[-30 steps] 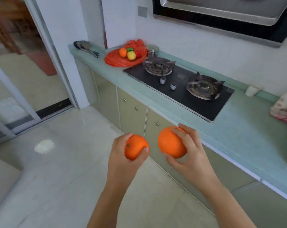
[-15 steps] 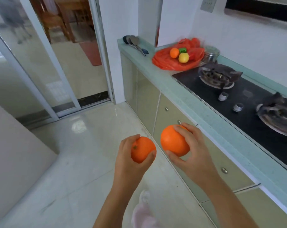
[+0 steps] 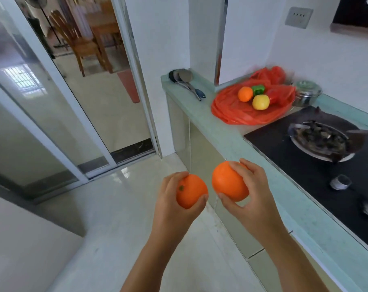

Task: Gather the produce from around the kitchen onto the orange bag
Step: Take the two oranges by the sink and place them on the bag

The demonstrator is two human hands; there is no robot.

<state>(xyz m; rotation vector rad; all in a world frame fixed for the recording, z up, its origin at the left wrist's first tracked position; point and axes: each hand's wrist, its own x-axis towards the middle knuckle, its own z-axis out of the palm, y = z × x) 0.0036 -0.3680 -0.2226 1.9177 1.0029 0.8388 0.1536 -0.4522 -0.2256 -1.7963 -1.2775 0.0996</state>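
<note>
My left hand (image 3: 172, 209) grips a small orange (image 3: 190, 191) over the floor, in front of the cabinets. My right hand (image 3: 252, 199) grips a larger orange (image 3: 228, 181) just beside it. Farther along the green counter lies the orange bag (image 3: 238, 109), spread flat. On it rest an orange (image 3: 245, 94), a yellow fruit (image 3: 260, 102), a green pepper (image 3: 258, 89) and something red (image 3: 272, 95) that blends with the bag.
A black gas hob (image 3: 318, 165) with a burner (image 3: 322, 142) fills the counter to the right. A steel lidded pot (image 3: 307, 95) stands behind the bag. Ladles (image 3: 186, 81) lie at the counter's far end. A glass sliding door (image 3: 63, 102) is at the left.
The view has moved along the counter toward the orange bag, which now looks nearer and larger. Both hands keep the same hold on their oranges.
</note>
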